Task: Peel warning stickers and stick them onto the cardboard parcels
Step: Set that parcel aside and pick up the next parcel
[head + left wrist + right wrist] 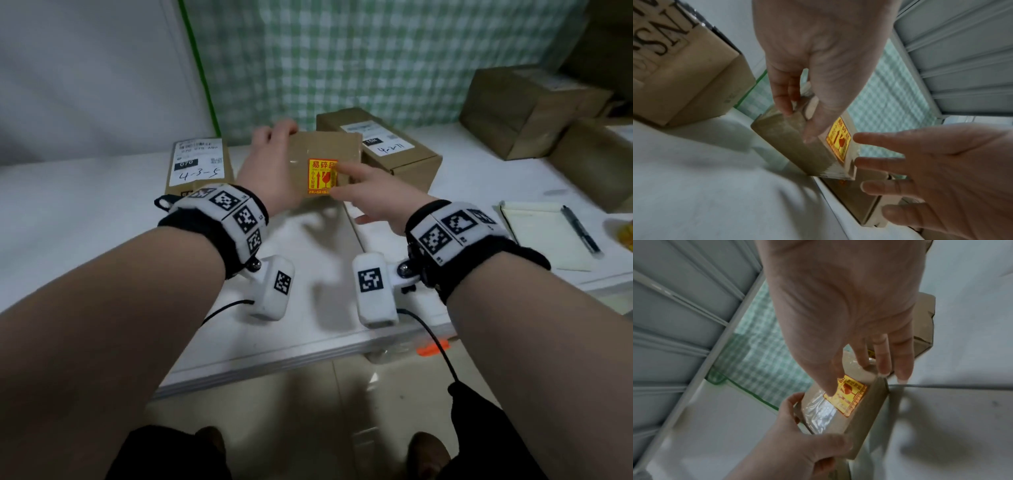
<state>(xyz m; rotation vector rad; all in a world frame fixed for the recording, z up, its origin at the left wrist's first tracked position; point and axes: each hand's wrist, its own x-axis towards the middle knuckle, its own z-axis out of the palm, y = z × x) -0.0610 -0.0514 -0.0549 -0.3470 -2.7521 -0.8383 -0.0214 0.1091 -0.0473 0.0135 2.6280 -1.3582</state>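
1. White table [102, 212] fills the middle of the head view, with a green-and-white checked curtain [342, 61] hanging behind it at the top.
2. At frame centre the left hand [270, 171] grips a small cardboard parcel [325, 147] by its left edge, fingers curled over the top and thumb on the near side, so the parcel stands tilted up off the table.
3. A yellow-and-red warning sticker [322, 178] lies on the parcel's facing side, over a strip of clear tape (it glints in the right wrist view).
4. The right hand [370, 198] holds nothing: its fingers are stretched out, and the index fingertip touches the sticker's right edge.
5. Left of centre lies a parcel marked "4-3-5" [198, 164]; right of centre, one marked "4-2-71" [394, 144].
6. More cardboard boxes [527, 109] sit at the upper right.
7. A notepad [541, 233] with a black pen [582, 229] on it lies at the right edge.
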